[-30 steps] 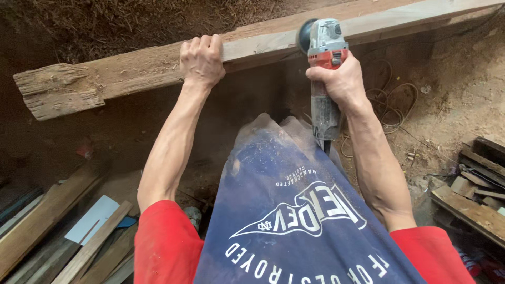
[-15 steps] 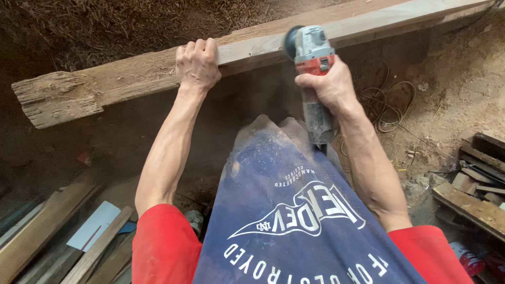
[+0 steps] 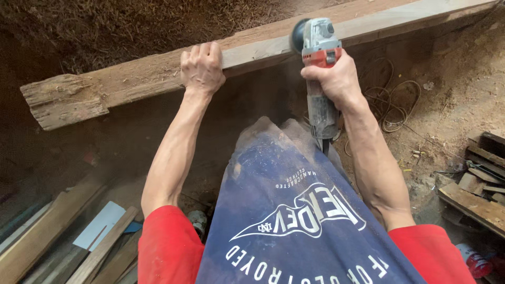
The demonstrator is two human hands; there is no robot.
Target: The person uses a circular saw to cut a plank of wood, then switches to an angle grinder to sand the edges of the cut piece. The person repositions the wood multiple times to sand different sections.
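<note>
A long, rough wooden beam (image 3: 131, 79) runs across the upper part of the view, its left end split and weathered. My left hand (image 3: 201, 67) grips the beam's near edge, fingers curled over the top. My right hand (image 3: 332, 79) is closed around the body of a red and grey angle grinder (image 3: 318, 58). The grinder's disc (image 3: 300, 36) rests against the beam's top surface, to the right of my left hand. Fine dust hangs below the beam. A dusty blue apron (image 3: 294, 210) with white print hangs down from my chest.
Planks and offcuts (image 3: 58, 236) lie on the ground at the lower left. More wood scraps (image 3: 478, 184) are stacked at the right edge. A coiled cable (image 3: 392, 102) lies on the sawdust-covered earth on the right, under the beam.
The grinder has slid left along the beam, closer to my left hand. My left hand keeps its grip on the beam's edge.
</note>
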